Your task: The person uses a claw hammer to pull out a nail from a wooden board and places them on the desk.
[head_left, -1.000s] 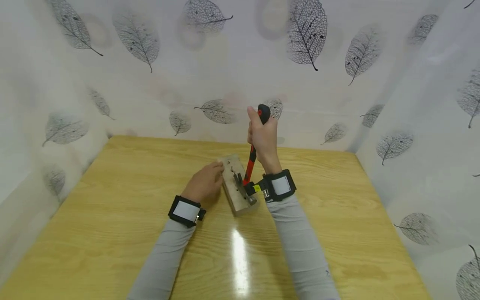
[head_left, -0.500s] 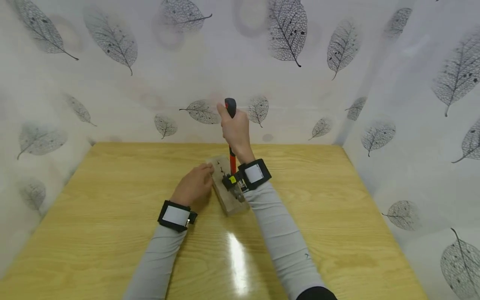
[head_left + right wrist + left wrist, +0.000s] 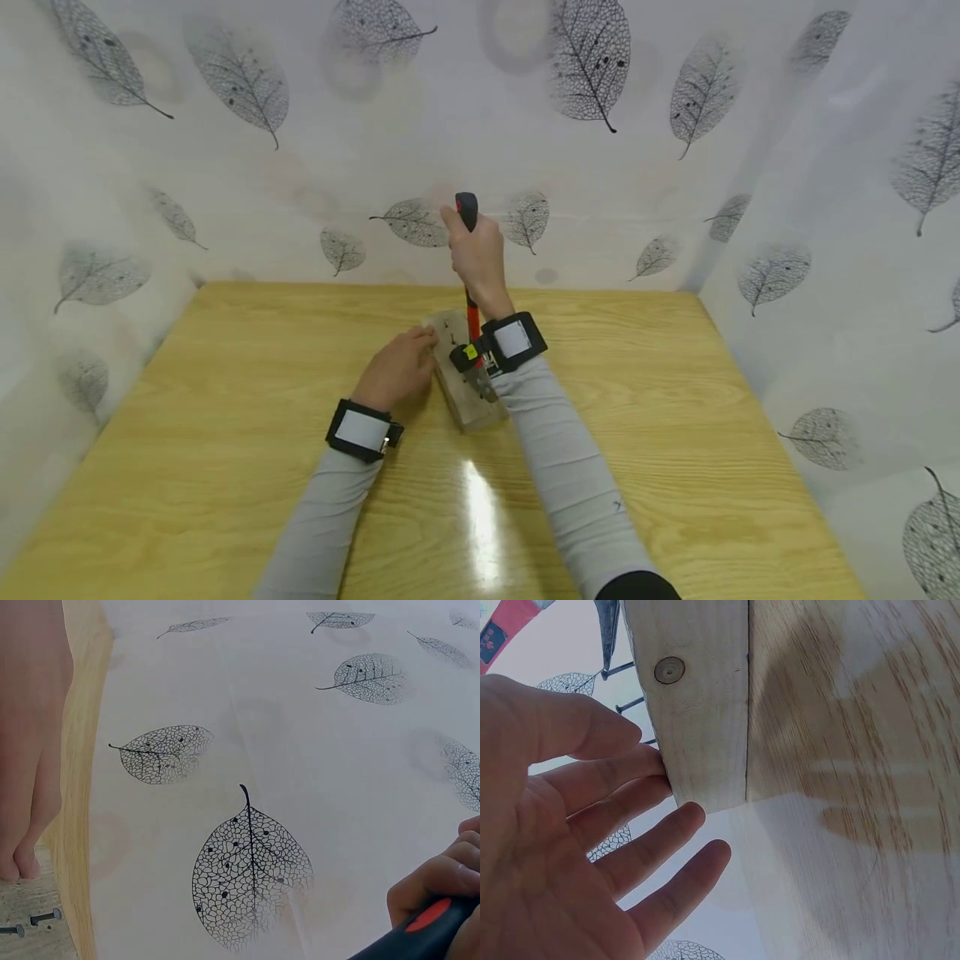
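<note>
My right hand [image 3: 480,258] grips the black-and-red handle of a claw hammer [image 3: 472,323], which stands nearly upright. The hammer's head rests at the near part of a pale wooden block [image 3: 453,385], partly hidden by the right wrist camera. In the left wrist view, the dark metal claw [image 3: 607,630] reaches down close to a nail [image 3: 620,670] sticking out of the block; whether it hooks one cannot be told. My left hand [image 3: 397,371] lies at the block's left side, its fingers fairly straight and some fingertips touching the edge. More nails [image 3: 45,916] protrude at the far end.
The block lies on a light wood-grain table [image 3: 225,433]. Behind and beside it hangs a whitish curtain [image 3: 300,183] printed with dark leaf skeletons. A round knot [image 3: 670,670] marks the block's side.
Over the last second my right hand has swung the hammer handle leftward, from leaning right to nearly upright. The left hand stays at the block. The head view has shifted slightly.
</note>
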Action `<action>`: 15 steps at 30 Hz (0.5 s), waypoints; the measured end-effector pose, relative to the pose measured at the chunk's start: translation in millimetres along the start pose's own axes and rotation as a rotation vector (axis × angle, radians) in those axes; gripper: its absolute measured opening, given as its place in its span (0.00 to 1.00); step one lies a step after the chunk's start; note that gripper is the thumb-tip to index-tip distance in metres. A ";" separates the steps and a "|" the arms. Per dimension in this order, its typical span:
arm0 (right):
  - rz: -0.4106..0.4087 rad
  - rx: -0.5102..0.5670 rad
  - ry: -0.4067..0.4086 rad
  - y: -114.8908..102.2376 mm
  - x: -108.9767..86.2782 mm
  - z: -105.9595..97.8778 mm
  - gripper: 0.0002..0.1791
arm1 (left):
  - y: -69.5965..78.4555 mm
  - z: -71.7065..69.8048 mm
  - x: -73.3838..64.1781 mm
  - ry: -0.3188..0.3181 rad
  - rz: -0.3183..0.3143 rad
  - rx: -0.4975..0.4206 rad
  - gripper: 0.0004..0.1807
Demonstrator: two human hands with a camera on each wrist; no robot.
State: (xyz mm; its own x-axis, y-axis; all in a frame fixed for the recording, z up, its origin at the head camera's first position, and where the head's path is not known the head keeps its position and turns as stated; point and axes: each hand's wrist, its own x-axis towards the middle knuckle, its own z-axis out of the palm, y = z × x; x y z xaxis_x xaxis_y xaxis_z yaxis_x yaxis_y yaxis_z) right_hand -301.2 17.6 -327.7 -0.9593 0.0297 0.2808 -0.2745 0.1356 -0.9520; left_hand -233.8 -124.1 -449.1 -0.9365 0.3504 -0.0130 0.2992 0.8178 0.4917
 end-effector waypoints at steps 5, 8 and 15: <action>0.004 0.006 0.010 2.1 3.2 1.4 0.25 | 0.4 -0.9 -0.4 0.010 0.009 0.001 0.24; 0.013 0.005 0.014 2.4 4.5 1.5 0.25 | 0.8 -0.9 -0.3 0.012 0.014 0.010 0.23; 0.000 -0.013 0.007 7.0 9.4 8.3 0.25 | -0.6 -0.2 -0.7 0.026 0.021 0.035 0.23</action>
State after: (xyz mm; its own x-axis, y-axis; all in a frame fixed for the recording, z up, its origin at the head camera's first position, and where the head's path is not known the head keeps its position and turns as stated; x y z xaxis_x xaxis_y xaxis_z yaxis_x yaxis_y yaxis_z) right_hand -312.7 10.7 -332.8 -0.9588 0.0365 0.2816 -0.2735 0.1482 -0.9504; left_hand -233.4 -124.9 -449.2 -0.9345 0.3555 0.0200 0.3240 0.8259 0.4613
